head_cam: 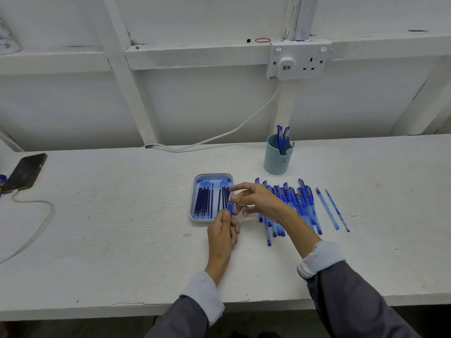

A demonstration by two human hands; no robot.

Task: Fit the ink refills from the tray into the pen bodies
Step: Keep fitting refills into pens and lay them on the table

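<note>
A pale blue tray (195, 201) in the middle of the table holds several dark ink refills (207, 201) lying side by side. My left hand (223, 236) grips a blue pen body (229, 208) upright at the tray's right edge. My right hand (258, 201) is just above and to the right of it, with fingertips pinched near the pen's top; what it pinches is too small to make out. A pile of several blue pen bodies (297, 206) lies on the table to the right, partly hidden by my right hand.
A grey-blue cup (277, 159) with two pens stands behind the pile. Two thin blue pieces (333, 208) lie apart at the right. A black phone (24, 173) with a cable sits at far left. A wall socket (299, 59) is on the back wall.
</note>
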